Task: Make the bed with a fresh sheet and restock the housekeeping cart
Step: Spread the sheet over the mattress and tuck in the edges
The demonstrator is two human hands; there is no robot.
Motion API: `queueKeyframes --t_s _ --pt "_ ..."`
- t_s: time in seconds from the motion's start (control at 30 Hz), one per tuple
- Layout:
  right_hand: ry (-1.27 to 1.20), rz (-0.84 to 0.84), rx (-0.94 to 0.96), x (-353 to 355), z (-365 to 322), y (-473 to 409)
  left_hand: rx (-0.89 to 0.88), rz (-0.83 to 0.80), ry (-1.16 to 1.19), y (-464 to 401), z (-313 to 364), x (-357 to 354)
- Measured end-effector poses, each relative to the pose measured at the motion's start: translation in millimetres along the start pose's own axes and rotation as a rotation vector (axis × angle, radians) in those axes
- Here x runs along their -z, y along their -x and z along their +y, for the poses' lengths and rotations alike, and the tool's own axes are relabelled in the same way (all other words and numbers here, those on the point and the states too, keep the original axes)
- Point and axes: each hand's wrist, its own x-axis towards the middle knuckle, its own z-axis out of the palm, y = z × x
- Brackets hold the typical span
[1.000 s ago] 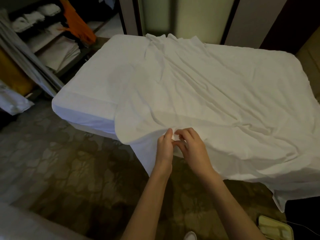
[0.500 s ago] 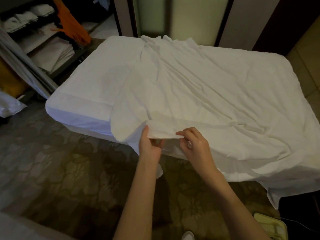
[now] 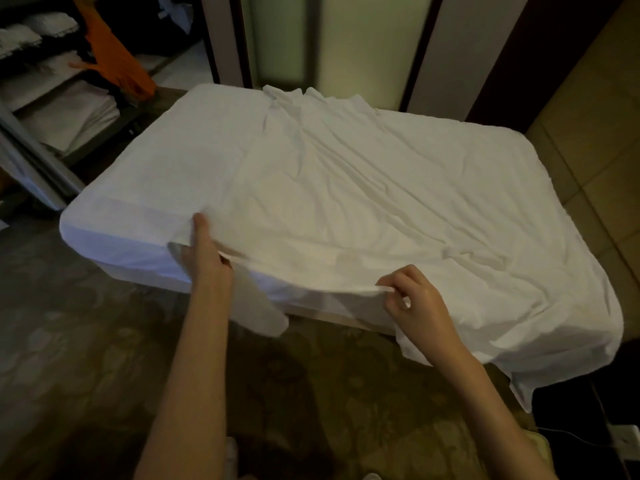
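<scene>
A wrinkled white sheet (image 3: 363, 209) lies over most of the bed (image 3: 114, 233), whose left end shows a smooth white cover. The sheet's near edge hangs over the bed's front side. My left hand (image 3: 202, 251) grips that edge near the bed's left part, thumb on top and fingers underneath. My right hand (image 3: 412, 299) pinches the same edge further right, lifting it slightly off the mattress. The housekeeping cart (image 3: 59, 109) stands at the upper left with folded white linen on its shelves.
An orange cloth (image 3: 117, 64) hangs on the cart. Patterned carpet (image 3: 86, 358) covers the floor in front of the bed. Tall panels (image 3: 346, 46) stand behind the bed, tiled floor (image 3: 595, 140) lies to the right, and a pale object (image 3: 540, 445) sits by a dark unit at bottom right.
My hands have moved apart along the sheet's near edge: the left one went left and up, the right one stayed lower right. The edge is now stretched between them.
</scene>
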Motion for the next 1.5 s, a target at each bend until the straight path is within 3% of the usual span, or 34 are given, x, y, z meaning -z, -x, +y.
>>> queueKeyframes --t_s 0.07,0.27,0.43,0.57,0.67,0.77,0.83,1.0,1.13,1.3,1.5 --pt "0.002 -0.042 -0.047 -32 -25 -6 -0.04 -0.112 -0.124 1 8 11" --pt "-0.142 0.027 0.077 -158 -158 -50 -0.042 -0.359 -0.48 -21 24 48" --pt "0.048 0.054 0.151 -194 -188 -70 0.061 -0.468 -0.655 -52 24 79" --pt "0.067 -0.029 0.218 -195 -196 -76 -0.037 -0.362 -0.76 -57 28 91" --pt "0.061 -0.019 0.216 -191 -196 -74 0.017 -0.295 -0.627 -63 33 99" --pt "0.035 -0.038 0.144 -184 -191 -72 0.43 -0.262 -0.198 -79 49 99" --pt "0.022 -0.057 0.091 -180 -185 -69 0.52 -0.178 -0.007 -94 55 100" --pt "0.047 -0.078 0.006 -174 -172 -61 0.238 0.008 0.001 -131 101 105" --pt "0.055 -0.123 -0.003 -193 -186 -62 0.0 -0.137 0.0 -131 144 109" --pt "0.011 -0.077 0.107 -260 -247 -78 -0.062 -0.152 -0.241 -130 157 131" --pt "0.124 0.118 0.153 -323 -320 -98 -0.187 -0.427 -0.658 -164 176 167"
